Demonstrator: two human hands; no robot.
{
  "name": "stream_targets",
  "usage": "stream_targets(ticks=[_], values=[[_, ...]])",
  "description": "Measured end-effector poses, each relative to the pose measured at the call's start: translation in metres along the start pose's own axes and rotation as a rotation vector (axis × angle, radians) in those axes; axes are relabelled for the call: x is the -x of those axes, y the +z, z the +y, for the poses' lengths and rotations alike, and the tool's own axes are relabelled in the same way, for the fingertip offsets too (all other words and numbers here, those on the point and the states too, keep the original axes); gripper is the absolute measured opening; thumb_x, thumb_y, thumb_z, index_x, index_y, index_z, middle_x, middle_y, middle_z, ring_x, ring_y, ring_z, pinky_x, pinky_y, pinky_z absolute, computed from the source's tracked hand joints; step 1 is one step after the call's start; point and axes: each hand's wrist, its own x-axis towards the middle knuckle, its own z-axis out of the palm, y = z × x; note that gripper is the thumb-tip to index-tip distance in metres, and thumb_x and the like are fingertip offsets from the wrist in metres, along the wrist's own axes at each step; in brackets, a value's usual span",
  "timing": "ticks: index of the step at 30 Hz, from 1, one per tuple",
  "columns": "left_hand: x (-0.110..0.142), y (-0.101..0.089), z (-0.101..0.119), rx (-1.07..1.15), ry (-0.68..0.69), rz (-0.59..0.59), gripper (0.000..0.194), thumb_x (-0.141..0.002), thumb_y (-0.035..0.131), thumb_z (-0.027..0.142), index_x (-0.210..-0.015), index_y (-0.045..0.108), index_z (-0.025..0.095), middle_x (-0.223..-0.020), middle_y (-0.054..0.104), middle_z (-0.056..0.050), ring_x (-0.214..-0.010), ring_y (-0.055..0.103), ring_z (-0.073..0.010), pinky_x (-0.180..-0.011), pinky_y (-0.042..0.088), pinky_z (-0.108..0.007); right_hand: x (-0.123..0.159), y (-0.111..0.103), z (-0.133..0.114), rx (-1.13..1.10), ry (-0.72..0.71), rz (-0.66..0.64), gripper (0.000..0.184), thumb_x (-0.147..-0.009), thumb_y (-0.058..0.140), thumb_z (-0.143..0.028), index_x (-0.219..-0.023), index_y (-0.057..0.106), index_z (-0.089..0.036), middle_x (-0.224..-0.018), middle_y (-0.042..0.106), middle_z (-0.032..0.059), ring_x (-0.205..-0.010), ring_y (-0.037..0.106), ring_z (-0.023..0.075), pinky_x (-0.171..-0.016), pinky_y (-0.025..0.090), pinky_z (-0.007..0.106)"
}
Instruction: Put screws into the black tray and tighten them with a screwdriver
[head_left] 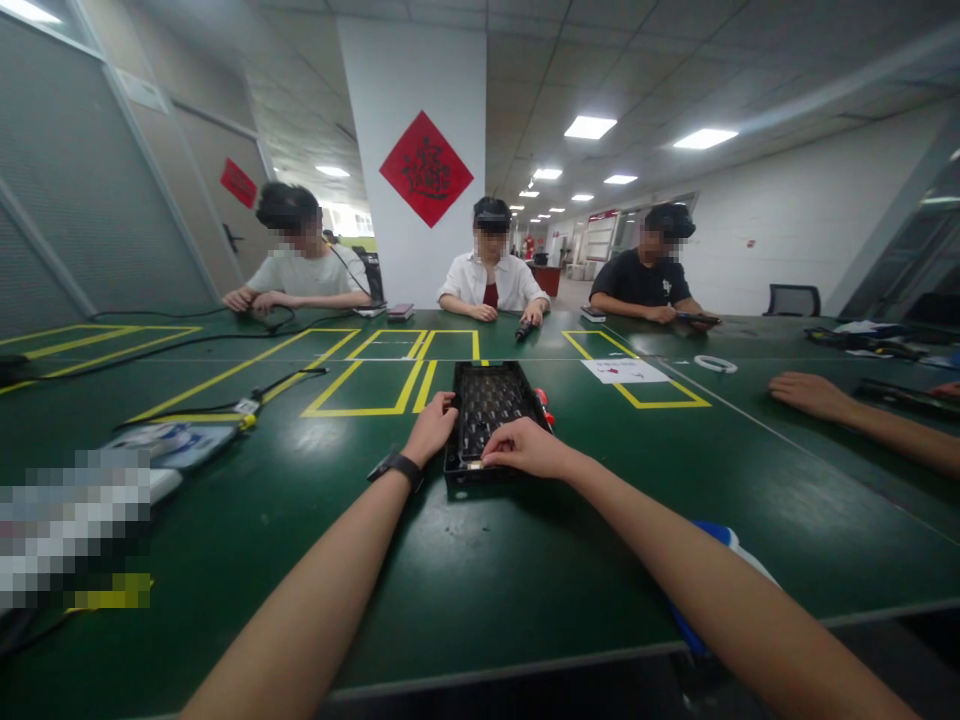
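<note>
In the head view a black rectangular case lies on the green table, its inside filled with rows of dark, partly shiny round shapes. My left hand, with a dark band at the wrist, grips the case's left wall. Over the near end of the case, my right hand is closed in a pinch. A small pale piece sits right at its fingertips, in the near left corner; what the fingers hold is too small to make out. Red round things show beyond the case's right side, partly hidden.
Yellow tape outlines mark the green table. Cables and a pale flat package lie left. To the right are a paper sheet, a white ring and another person's hand. Several people sit around the table.
</note>
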Motion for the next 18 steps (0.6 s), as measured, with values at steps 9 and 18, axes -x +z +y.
stream_targets(ticks=[9,18], values=[[-0.0007,0.0008,-0.0013,0.013,0.002,-0.001,0.039,-0.076,0.042,0.02,-0.113,0.049,0.013,-0.111,0.059,-0.011,-0.104,0.055,-0.0193,-0.093,0.04,-0.034,-0.0003,-0.0016,-0.0017,-0.032,0.021,-0.035,0.036,-0.072,0.061,-0.043,-0.09,0.069,-0.013,-0.074,0.063,0.0038,-0.061,0.048,0.0087,-0.055,0.035,0.02],[-0.0005,0.0,0.0006,0.001,-0.015,-0.006,0.04,-0.075,0.042,0.018,-0.114,0.049,0.014,-0.111,0.06,-0.01,-0.105,0.054,-0.0195,-0.094,0.04,-0.034,-0.0004,-0.0012,-0.0013,0.028,-0.084,-0.032,0.028,-0.079,0.057,-0.036,-0.092,0.069,-0.015,-0.084,0.065,0.006,-0.073,0.054,0.0116,-0.068,0.04,0.023]])
